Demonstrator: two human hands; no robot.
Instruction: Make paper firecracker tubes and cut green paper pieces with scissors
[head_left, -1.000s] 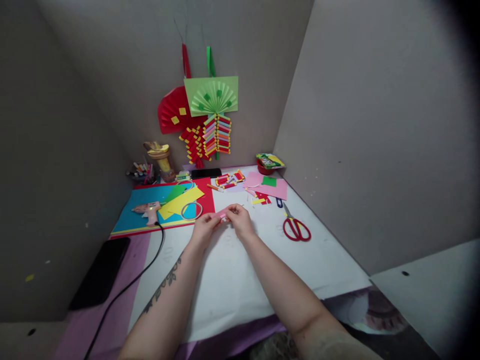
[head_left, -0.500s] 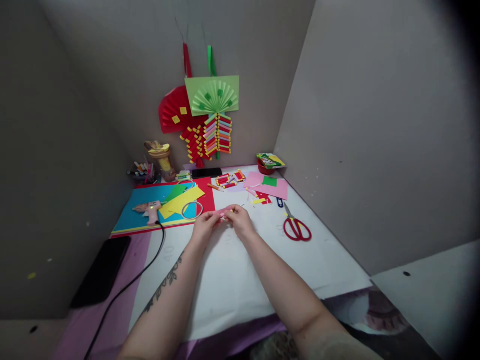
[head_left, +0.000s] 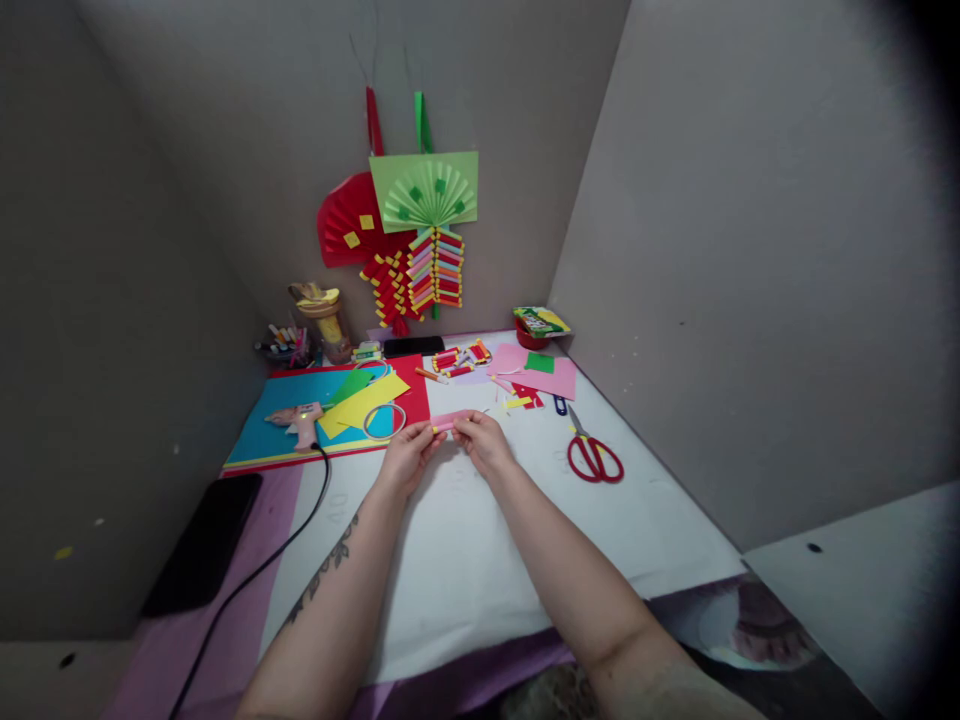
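Note:
Between my hands, above the white sheet, is a piece of pink paper point(head_left: 448, 423), partly rolled, with a yellow tip at its left end. My left hand point(head_left: 409, 455) pinches the left end with thumb and fingers. The right end is gripped the same way by my right hand point(head_left: 481, 441). My fingertips cover both ends, so only the middle of the roll shows. Behind my hands lie several small red, pink and yellow paper rolls point(head_left: 459, 360). Red-handled scissors point(head_left: 594, 458) rest to the right of my right hand.
To the left, a pink glue gun point(head_left: 305, 424) with a black cord lies on coloured sheets point(head_left: 259, 430). A silver ring point(head_left: 384, 421) and yellow strips point(head_left: 367, 402) are beside it. Pink paper point(head_left: 551, 378) and a blue cutter point(head_left: 560, 405) lie right. Paper fans point(head_left: 430, 190) hang on the wall.
The fingers have spread slightly apart along the pink paper, so more of it and its yellow tip shows. Both hands stay in nearly the same place.

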